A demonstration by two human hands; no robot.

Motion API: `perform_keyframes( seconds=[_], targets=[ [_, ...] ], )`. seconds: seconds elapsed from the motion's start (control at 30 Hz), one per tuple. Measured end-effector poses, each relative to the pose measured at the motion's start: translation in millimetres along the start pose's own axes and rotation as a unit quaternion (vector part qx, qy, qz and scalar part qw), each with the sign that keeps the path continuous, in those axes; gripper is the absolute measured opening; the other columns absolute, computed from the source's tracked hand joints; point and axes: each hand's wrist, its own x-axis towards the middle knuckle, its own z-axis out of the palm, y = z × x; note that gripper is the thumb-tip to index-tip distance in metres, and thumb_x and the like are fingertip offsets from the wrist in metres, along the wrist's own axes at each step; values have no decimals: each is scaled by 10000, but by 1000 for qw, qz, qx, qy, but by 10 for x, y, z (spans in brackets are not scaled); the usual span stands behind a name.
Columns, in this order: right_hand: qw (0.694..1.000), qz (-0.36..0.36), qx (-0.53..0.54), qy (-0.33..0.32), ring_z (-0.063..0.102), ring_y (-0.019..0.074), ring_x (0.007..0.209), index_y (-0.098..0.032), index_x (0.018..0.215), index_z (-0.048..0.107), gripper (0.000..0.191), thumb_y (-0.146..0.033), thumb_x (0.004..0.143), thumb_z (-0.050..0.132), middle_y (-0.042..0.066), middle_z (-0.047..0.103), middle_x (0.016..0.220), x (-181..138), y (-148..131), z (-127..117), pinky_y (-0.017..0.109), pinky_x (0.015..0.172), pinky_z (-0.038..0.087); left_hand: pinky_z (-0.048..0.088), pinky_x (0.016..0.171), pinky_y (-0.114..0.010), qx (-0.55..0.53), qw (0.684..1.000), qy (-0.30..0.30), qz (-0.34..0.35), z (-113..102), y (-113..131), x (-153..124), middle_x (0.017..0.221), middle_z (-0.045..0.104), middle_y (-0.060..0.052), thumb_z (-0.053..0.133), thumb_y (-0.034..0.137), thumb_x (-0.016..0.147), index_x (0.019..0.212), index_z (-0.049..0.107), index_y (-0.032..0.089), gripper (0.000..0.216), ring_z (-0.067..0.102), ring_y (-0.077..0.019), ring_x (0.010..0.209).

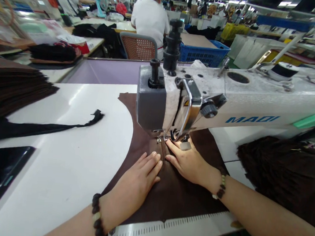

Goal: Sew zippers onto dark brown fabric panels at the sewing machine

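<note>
A dark brown cut fabric piece [172, 196] lies flat under the head of a white sewing machine [214, 97]. A narrow strip resembling a zipper [162, 149] runs along it to the presser foot [159, 139]. My left hand [135, 182] rests flat on the fabric just left of the strip, fingers stretched out. On the strip's right side, my right hand [189, 159] presses the fabric with fingers extended, its fingertips close to the presser foot and partly behind the machine's parts. Neither hand grasps anything.
Stacked dark brown fabric [13, 90] stands at the left, with a black strip [49, 127] trailing from it. A black phone [0, 181] lies at lower left. More brown pieces [284, 177] are heaped at right. A ruler [164, 228] marks the front edge. Another person [151, 18] sits ahead.
</note>
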Motion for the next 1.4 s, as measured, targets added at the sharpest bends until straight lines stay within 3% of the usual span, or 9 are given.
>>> perform_keyframes(
  seconds=[0.2, 0.5, 0.6, 0.73, 0.93, 1.13, 1.4],
  targets=[
    [1000, -10, -18, -18, 466, 250, 1116, -157, 1103, 588, 321, -301, 902, 384, 117, 584, 1103, 89, 58, -24, 481, 961, 348, 419, 963, -443, -5, 1000, -1, 0, 12, -89, 62, 1184, 556, -157, 366, 199, 913, 1132, 524, 61, 303, 498, -261, 1134],
    [997, -10, -2, -70, 464, 253, 1112, -223, 962, 660, 235, -222, 872, 443, 56, 575, 1134, 196, 76, -116, 499, 950, 351, 416, 973, -435, -17, 1000, 5, 9, 45, -192, 103, 1179, 554, -145, 278, 255, 942, 1145, 502, 68, 356, 478, -248, 1154],
    [998, -8, 11, -66, 492, 250, 1071, -205, 937, 662, 228, -224, 872, 444, 67, 619, 1033, 205, 86, -115, 511, 945, 339, 411, 971, -454, -36, 999, -1, 0, 18, -185, 107, 1175, 547, -137, 328, 234, 928, 1184, 478, 94, 329, 482, -256, 1148],
    [998, 35, 36, -32, 540, 228, 983, -167, 802, 665, 260, -303, 871, 455, 62, 654, 832, 224, 103, -38, 485, 959, 326, 411, 966, -466, -52, 999, -7, -7, -26, -162, 114, 1144, 550, -131, 357, 196, 913, 1133, 523, 123, 285, 493, -259, 1133],
    [996, 57, 61, 31, 549, 208, 966, -179, 729, 654, 252, -351, 836, 504, 30, 664, 801, 233, 115, 77, 433, 953, 334, 431, 953, -445, -20, 999, 32, -9, 14, -139, 93, 1113, 567, -154, 287, 243, 934, 1116, 515, 58, 345, 505, -260, 1113],
    [994, 68, 76, 39, 573, 193, 892, -166, 785, 655, 229, -364, 808, 541, 39, 659, 806, 242, 137, 60, 389, 872, 393, 418, 947, -500, -27, 1000, 0, 3, 3, -139, 102, 1163, 569, -139, 330, 180, 919, 1129, 522, 89, 299, 499, -277, 1131],
    [988, 71, 122, 61, 584, 137, 741, -178, 706, 597, 175, -313, 806, 548, 7, 653, 775, 261, 132, 36, 334, 814, 427, 411, 954, -498, -41, 999, -24, -6, -18, -150, 136, 1184, 565, -134, 388, 147, 895, 1130, 522, 89, 277, 493, -273, 1142]
  ],
)
